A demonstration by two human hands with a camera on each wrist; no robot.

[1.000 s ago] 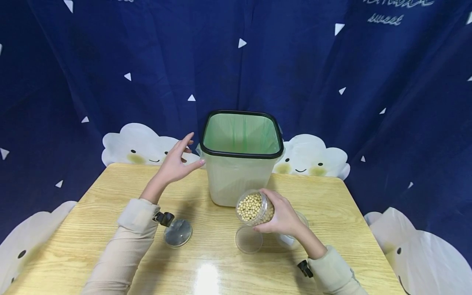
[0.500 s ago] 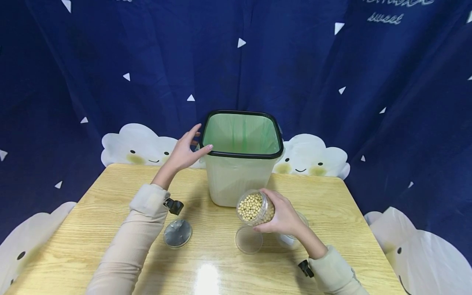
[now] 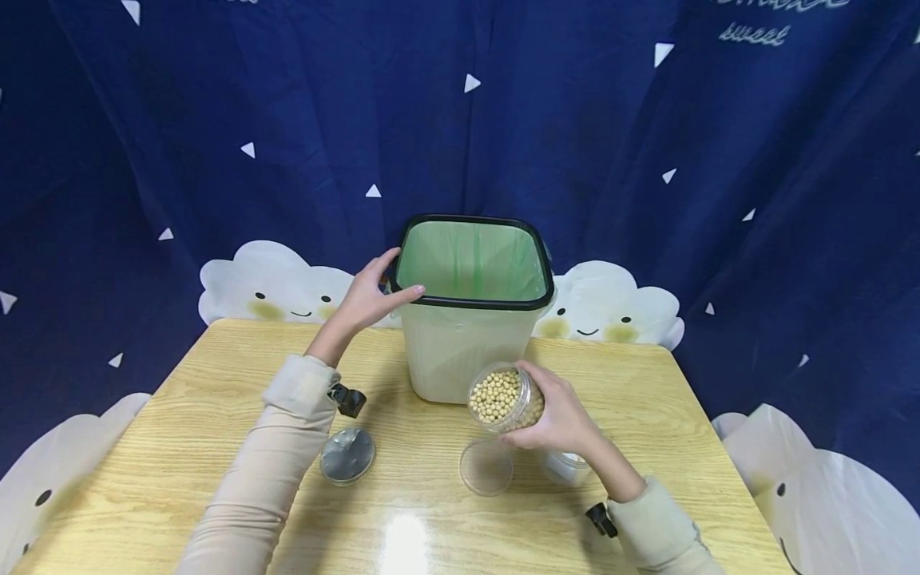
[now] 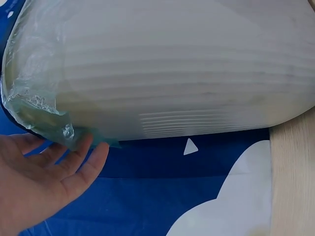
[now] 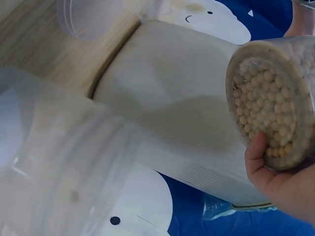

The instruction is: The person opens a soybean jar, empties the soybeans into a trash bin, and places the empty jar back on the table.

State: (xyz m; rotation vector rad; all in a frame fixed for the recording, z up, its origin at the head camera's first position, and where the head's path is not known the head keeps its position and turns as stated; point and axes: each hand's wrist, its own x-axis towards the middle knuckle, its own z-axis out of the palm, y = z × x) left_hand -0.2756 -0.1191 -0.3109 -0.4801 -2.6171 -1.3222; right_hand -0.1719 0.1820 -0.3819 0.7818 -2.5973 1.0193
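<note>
A white trash can (image 3: 460,351) with a black rim and a green bag liner stands at the back of the table. At its left rim corner is my left hand (image 3: 362,303), thumb and fingers spread. In the left wrist view, the fingers (image 4: 81,167) of that hand lie by the liner's overhanging edge, fairly straight. My right hand (image 3: 557,411) grips a clear jar of soybeans (image 3: 496,397), tilted with its mouth facing left and toward me, in front of the can. The right wrist view shows the jar's base (image 5: 263,105) and one finger on it.
A round clear lid (image 3: 486,468) lies flat below the jar. Partly behind my right wrist is another clear container (image 3: 566,467). A silvery round lid (image 3: 347,456) lies left of centre on the wooden table (image 3: 223,383). A blue curtain (image 3: 309,120) hangs behind.
My left hand has moved right to the can's rim corner. My right hand and the jar have shifted slightly right. The can and lids have stayed in place.
</note>
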